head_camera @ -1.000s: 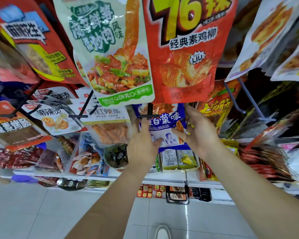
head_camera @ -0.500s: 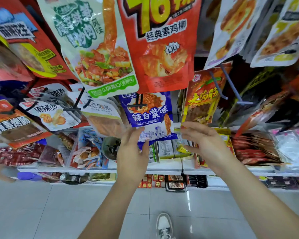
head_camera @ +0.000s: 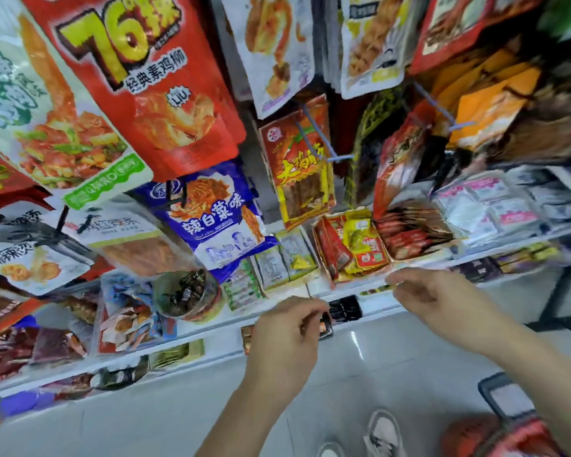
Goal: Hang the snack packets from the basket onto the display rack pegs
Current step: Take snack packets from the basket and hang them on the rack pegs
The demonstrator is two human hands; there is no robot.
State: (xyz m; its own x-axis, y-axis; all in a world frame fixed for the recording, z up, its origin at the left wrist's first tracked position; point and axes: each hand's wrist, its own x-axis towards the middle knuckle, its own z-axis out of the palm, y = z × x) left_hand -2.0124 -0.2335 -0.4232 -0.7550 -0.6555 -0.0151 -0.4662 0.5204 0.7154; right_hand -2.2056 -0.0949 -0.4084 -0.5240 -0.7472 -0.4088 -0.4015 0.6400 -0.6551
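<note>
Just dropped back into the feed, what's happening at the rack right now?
A person is stocking snack pegs. At this moment neither hand holds anything: the left hand and right hand hang with loosely curled fingers in front of the lower shelf, touching no packet. The blue packet hangs on a black peg above them. The basket sits at the lower right near the person's shoes, so another pick probably comes next.

Tiled floor [head_camera: 145,410]; round tub [head_camera: 185,293], perhaps jar, on white shelf [head_camera: 376,308].
</note>
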